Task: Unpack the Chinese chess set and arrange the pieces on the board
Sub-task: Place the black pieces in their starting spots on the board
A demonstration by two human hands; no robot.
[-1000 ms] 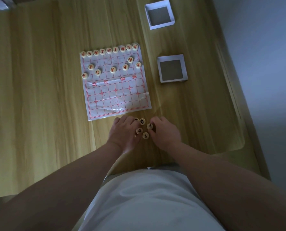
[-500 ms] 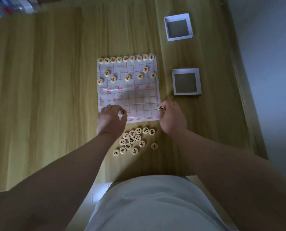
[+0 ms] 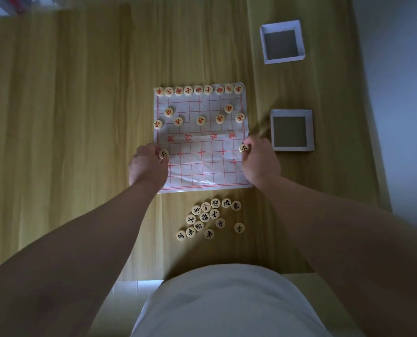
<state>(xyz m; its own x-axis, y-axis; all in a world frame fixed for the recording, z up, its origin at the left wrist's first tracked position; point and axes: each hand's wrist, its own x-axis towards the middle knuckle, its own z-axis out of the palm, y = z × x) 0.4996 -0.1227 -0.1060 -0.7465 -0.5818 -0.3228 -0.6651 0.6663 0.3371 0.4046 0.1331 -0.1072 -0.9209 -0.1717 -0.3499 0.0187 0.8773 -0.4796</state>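
A thin white board sheet with red grid lines (image 3: 202, 171) lies on the wooden table. Several red-lettered pieces (image 3: 199, 90) fill its far half in rows. At the board's left edge my left hand (image 3: 147, 166) pinches a black-lettered piece (image 3: 163, 153) just below the river line. My right hand (image 3: 259, 161) pinches another black-lettered piece (image 3: 244, 148) at the right edge, on about the same row. Several loose black-lettered pieces (image 3: 208, 217) lie in a cluster on the table between the board and my body.
Two open white box halves stand right of the board: one beside it (image 3: 292, 129) and one farther back (image 3: 282, 41). The table's right edge (image 3: 372, 142) runs close behind them. Bare wood stretches left of the board.
Both hands left the loose cluster, each with a black piece, and moved forward and apart to the board's left and right edges. The camera view shifted, showing the cluster uncovered.
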